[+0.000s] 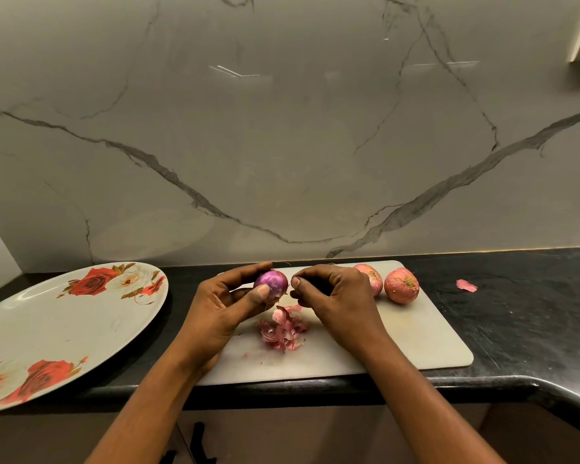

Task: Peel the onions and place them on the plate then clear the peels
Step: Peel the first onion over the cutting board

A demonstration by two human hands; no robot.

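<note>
My left hand [228,304] grips a shiny purple peeled onion [271,283] above the white cutting board [416,333]. Just right of the onion, my right hand [332,294] has its fingers curled with thumb and forefinger pinched together; whether a bit of skin is between them is too small to tell. A heap of pink peels [283,328] lies on the board below the hands. Two unpeeled onions sit at the board's far right: one [372,277] partly behind my right hand, the other [401,285] beside it. The rose-patterned plate [47,323] at the left holds nothing.
A stray peel [466,285] lies on the black counter [533,313] right of the board. A marble wall stands just behind the counter. The counter's front edge curves away at the lower right. The plate overhangs the counter's front edge.
</note>
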